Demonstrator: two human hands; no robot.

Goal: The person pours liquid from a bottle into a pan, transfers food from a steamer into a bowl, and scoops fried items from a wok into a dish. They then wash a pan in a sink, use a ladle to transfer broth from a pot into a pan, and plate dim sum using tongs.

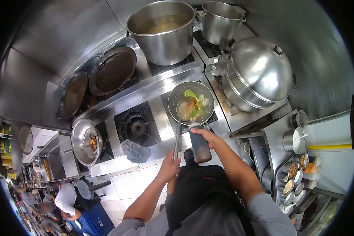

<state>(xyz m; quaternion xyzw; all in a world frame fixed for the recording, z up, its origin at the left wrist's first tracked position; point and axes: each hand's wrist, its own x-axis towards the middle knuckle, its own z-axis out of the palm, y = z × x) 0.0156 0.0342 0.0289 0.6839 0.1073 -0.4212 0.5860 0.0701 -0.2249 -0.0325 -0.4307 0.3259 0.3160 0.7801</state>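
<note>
A pan [172, 96] sits on the front burner with broth, leafy greens [190, 94] and pale pieces in it. My left hand [169, 168] is closed around the handle of a long metal ladle [178, 137], whose wooden end points back toward me. The ladle's far end reaches into the pan, where its bowl is hard to make out in the broth. In my right hand [205, 135] is a squeeze bottle [200, 148] of dark liquid, its pale top against or just over the pan's near rim. My fingers wrap the bottle near its top.
A crumpled grey cloth [135, 151] lies at the stove's front edge, below a bare burner [137, 126]. Large pots [161, 43], woks [113, 70] and a domed steamer [259, 70] surround the pan. Left is a steel bowl [78, 137]; right, seasoning containers [293, 171]. Another person [67, 198] is lower left.
</note>
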